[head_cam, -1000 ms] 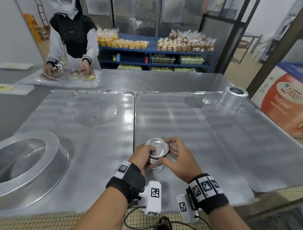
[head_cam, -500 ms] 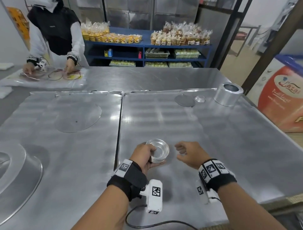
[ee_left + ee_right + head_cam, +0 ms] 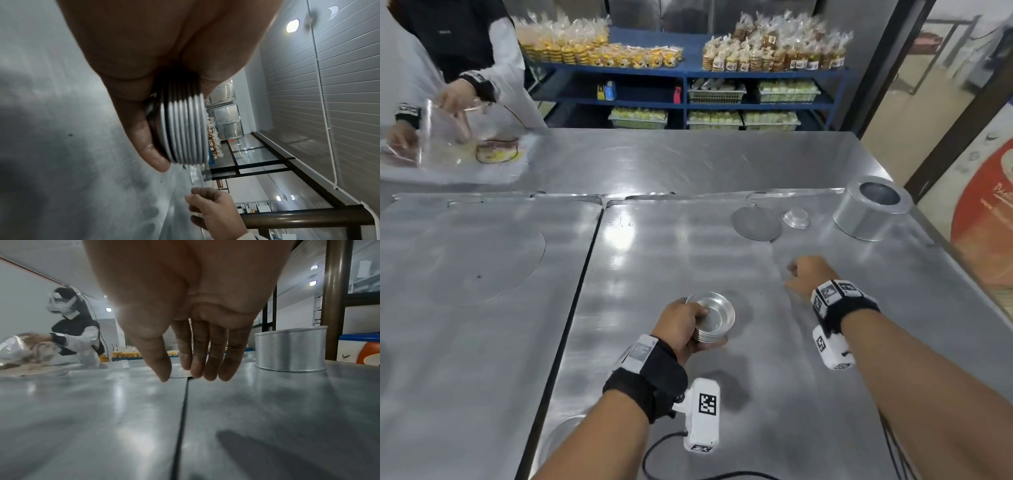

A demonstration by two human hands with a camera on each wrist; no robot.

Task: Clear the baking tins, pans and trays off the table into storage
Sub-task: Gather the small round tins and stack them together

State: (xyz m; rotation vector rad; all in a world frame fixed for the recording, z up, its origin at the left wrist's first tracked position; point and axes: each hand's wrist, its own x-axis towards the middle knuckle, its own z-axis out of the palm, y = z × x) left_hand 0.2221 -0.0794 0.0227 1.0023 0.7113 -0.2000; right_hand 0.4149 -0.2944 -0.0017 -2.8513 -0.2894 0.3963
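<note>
My left hand (image 3: 683,329) grips a stack of several small round silver tins (image 3: 714,320) above the steel table, thumb on the rim; the left wrist view shows the stacked tin rims (image 3: 186,129) edge-on between my fingers. My right hand (image 3: 804,275) hovers empty to the right and farther out, its fingers (image 3: 197,353) relaxed and pointing toward the far side. Beyond it lie a flat round disc (image 3: 756,224), one small upturned tin (image 3: 796,217) and a tall round cake tin (image 3: 871,207), also seen in the right wrist view as a cylinder (image 3: 291,349).
Two large flat metal trays (image 3: 482,308) cover the table, split by a dark seam (image 3: 571,308); a big flat disc (image 3: 482,260) lies on the left one. Another person (image 3: 465,68) handles plastic bags at the far left. Blue shelves of packed goods (image 3: 688,75) stand behind.
My right hand let go of the tin stack and moved right and forward. The left hand keeps the stack. My view shifted right, so the large ring pan at the left left the frame.
</note>
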